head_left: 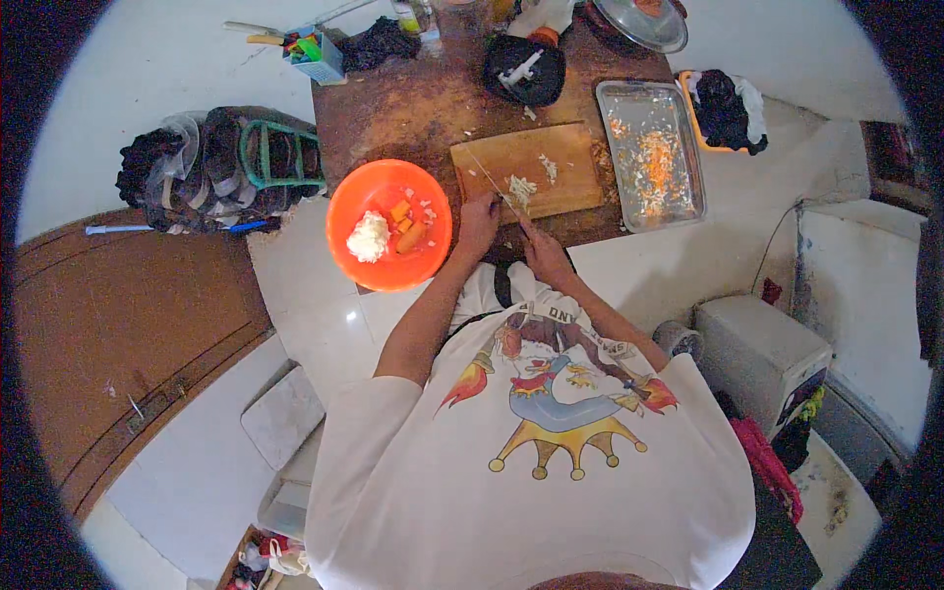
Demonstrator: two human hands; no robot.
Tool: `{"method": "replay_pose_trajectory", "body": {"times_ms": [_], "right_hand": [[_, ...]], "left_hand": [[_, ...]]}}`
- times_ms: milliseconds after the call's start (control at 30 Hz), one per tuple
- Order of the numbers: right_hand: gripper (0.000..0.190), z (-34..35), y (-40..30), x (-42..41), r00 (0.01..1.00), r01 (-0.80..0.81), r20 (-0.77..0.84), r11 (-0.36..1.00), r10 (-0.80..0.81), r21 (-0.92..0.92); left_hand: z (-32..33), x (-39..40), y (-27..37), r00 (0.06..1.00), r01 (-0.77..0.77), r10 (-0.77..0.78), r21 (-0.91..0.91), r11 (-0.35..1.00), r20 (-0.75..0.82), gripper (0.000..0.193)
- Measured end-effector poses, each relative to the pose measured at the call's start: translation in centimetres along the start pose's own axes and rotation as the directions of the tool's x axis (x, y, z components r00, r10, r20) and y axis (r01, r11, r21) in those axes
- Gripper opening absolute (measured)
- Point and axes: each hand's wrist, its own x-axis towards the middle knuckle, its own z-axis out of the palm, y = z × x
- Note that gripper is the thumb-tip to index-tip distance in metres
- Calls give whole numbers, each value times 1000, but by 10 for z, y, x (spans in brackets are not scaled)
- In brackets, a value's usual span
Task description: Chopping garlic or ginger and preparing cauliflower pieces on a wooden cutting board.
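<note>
My right hand [546, 254] grips the handle of a kitchen knife [495, 183], whose thin blade slants up and left across a wooden cutting board [575, 200]. Near the board's lower left corner, beside the blade, lies my left hand [479, 221]; its fingertips are too small to tell what they touch. Pale shredded pieces [522, 189] lie on the board right of the blade, with a smaller pile farther right. Left of the board, an orange plastic bowl [343, 269] holds a white shredded mound [369, 237] and several orange vegetable chunks [411, 237].
A metal tray [627, 214] with orange and white shreds stands right of the board. Beyond the board is a black container [525, 92] with a white piece inside. A blue basket of utensils [324, 66] stands at the back left, and a lidded pot [641, 26] at the back right.
</note>
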Motion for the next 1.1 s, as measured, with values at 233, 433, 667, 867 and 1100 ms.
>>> {"method": "replay_pose_trajectory", "body": {"times_ms": [233,433,667,867,1100], "right_hand": [[65,-4,-7,11,998,-56,20,998,56,-38],[63,-4,-15,19,997,28,-70,1000,-27,13],[66,-7,-12,8,997,-74,22,997,74,10],[66,3,5,1,997,60,-46,998,-59,6],[67,-1,-3,4,993,96,-72,995,-95,7]], "left_hand": [[3,2,-3,1000,-12,12,-6,1000,6,16],[1,1,5,998,-47,47,-3,999,-35,18],[-3,-4,5,994,-83,83,10,997,-66,16],[-2,-1,9,1000,-27,28,19,999,-15,14],[4,1,1,997,-69,70,11,998,-45,14]]}}
